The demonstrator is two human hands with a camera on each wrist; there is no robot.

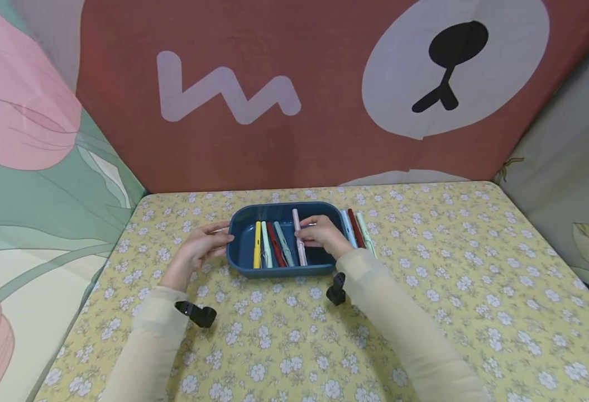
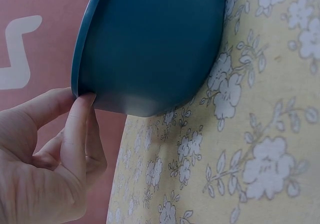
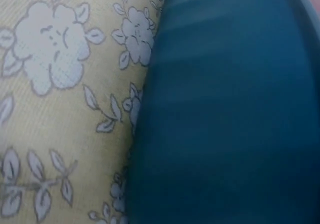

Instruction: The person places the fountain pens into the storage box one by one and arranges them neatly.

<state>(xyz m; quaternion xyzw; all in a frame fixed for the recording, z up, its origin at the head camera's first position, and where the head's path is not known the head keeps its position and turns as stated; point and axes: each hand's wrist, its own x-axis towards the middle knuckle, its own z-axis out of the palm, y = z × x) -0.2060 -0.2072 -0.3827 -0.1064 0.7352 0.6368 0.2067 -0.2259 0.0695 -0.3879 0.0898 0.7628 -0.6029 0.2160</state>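
A dark blue rectangular box (image 1: 274, 272) with rounded corners stands on the table. My left hand (image 1: 205, 243) pinches its left rim between thumb and fingers, as the left wrist view also shows on the box wall (image 2: 155, 43). Over the box's right half, my right hand (image 1: 321, 233) pinches a pink pen (image 1: 301, 254), which stands slightly tilted inside. To its left in the box lie a yellow pen (image 1: 257, 245), a pale green pen (image 1: 266, 245), a dark red pen (image 1: 276, 245) and a grey-teal pen (image 1: 284, 245). Only the box's outside (image 3: 230, 108) shows in the right wrist view.
Just right of the box lie a light blue pen (image 1: 348, 229), another dark red pen (image 1: 356, 228) and a mint green pen (image 1: 366, 233). A yellow flowered cloth (image 1: 284, 335) covers the table. A red printed fabric (image 1: 324, 156) hangs behind its far edge.
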